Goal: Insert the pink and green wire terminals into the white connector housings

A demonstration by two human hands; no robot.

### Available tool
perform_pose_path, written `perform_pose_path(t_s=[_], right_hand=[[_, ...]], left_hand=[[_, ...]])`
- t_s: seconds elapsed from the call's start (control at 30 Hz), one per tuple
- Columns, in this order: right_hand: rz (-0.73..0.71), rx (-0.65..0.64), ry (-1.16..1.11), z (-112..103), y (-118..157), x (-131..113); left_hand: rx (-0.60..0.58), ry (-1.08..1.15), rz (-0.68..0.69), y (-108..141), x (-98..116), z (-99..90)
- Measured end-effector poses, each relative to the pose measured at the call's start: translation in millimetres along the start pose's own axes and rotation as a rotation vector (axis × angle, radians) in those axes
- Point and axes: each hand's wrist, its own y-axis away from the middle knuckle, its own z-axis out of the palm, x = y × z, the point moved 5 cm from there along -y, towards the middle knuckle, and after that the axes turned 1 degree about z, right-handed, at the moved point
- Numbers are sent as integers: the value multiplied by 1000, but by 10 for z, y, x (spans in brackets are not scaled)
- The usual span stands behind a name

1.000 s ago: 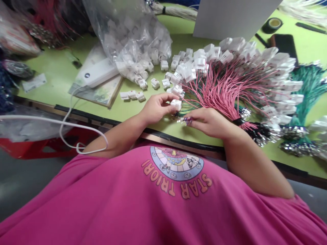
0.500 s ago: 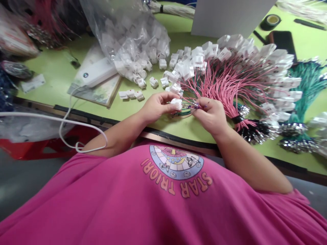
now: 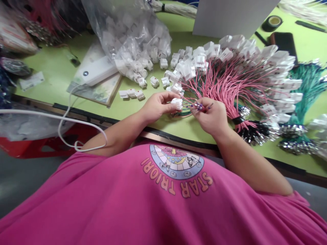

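Between thumb and fingers, my left hand (image 3: 158,107) pinches a white plastic connector housing (image 3: 176,104) near the table's front edge. My right hand (image 3: 212,115), just right of it, is closed on a small cluster of thin wires with metal terminals (image 3: 198,106), some of them purple. Their ends point toward the housing; whether any sits inside it I cannot make out. Behind my hands fans a large bundle of pink wires (image 3: 224,80), with white connectors (image 3: 236,41) on its far ends and a black tie near my right wrist.
Loose connector housings (image 3: 131,93) lie left of my hands, and a clear bag (image 3: 138,37) of more stands behind them. A white device with a cable (image 3: 98,72) rests on a booklet. To the right are green wires (image 3: 302,92), a phone (image 3: 283,46) and a tape roll (image 3: 272,23).
The fingers of my right hand have shifted slightly, and more of the terminal cluster shows above them. My left hand keeps the housing in nearly the same place.
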Motion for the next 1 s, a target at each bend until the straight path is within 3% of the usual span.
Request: perform_pose_path(t_s=[0.33,0.6,0.7,0.8,0.9,1.0], right_hand=[[-9,-30,97,68,-13,-28],[-10,-69,87,183,-40,6],[-54,-36,98,151,-46,9],[-176,76,115,41,-18,-43],[-270,160,108,-39,36,-58],[-358,-42,208,108,72,-49]], left_hand=[[60,-103,21,22,-9,6],[25,-177,67,43,-59,85],[52,-363,190,64,77,39],[137,-662,368,71,340,-34],[149,-784,433,-6,523,-101],[119,-750,417,-157,537,-178]])
